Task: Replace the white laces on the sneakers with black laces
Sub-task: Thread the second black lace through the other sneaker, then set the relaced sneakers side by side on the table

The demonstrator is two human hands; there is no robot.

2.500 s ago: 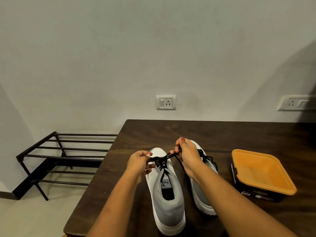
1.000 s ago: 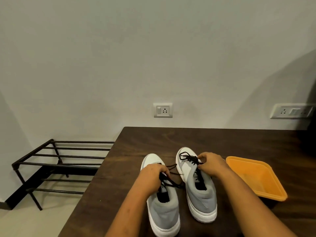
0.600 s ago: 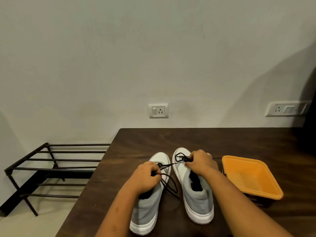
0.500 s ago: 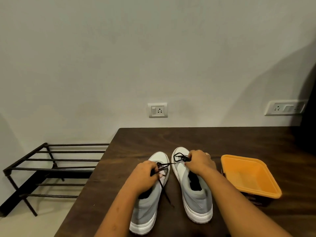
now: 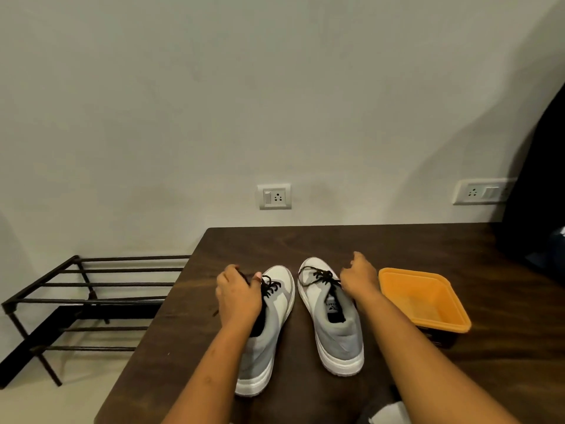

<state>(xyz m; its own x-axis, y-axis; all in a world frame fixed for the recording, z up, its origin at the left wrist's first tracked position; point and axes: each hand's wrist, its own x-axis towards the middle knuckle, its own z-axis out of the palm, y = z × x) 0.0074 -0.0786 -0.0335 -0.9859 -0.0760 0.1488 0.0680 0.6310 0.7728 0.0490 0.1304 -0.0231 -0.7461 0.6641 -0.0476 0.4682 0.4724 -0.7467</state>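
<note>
Two grey and white sneakers stand side by side on the dark wooden table (image 5: 351, 243), toes toward the wall. Both carry black laces. My left hand (image 5: 237, 296) lies over the left sneaker (image 5: 279, 307) and pinches its black lace (image 5: 270, 286) near the top eyelets, with a loose end hanging past my wrist. My right hand (image 5: 360, 278) hovers at the right side of the right sneaker (image 5: 339, 335) with loose, partly raised fingers. The looped black lace (image 5: 319, 275) of that sneaker reaches its thumb side.
An orange tray (image 5: 452, 313) sits on a dark box just right of the right sneaker. A black metal rack (image 5: 91, 301) stands on the floor left of the table. A dark bulky object (image 5: 538, 209) fills the far right. Two wall sockets sit above the table.
My hands have moved apart. The left hand pulled its lace out to the left. The right hand shifted right off the other sneaker's lace and its fingers loosened.
</note>
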